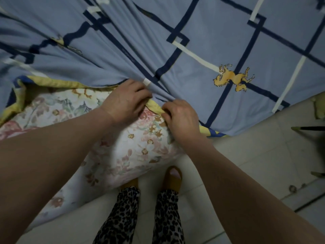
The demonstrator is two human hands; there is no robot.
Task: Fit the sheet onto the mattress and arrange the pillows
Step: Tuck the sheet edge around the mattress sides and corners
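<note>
A blue sheet (202, 32) with dark blue and cream lines and a yellow horse print covers the bed top. Its yellow-trimmed hem (154, 105) is bunched at the mattress corner. The floral mattress (133, 147) shows bare below the hem, its corner pointing at me. My left hand (126, 101) grips the gathered sheet edge at the corner. My right hand (181, 117) pinches the yellow hem just to the right. Folds radiate from both hands up and left across the sheet. No pillows are in view.
Pale floor tiles (255, 155) lie to the right and below. My feet in yellow sandals (173, 178) and leopard-print trousers stand close to the mattress corner. A dark thin object (309, 128) pokes in at the right edge.
</note>
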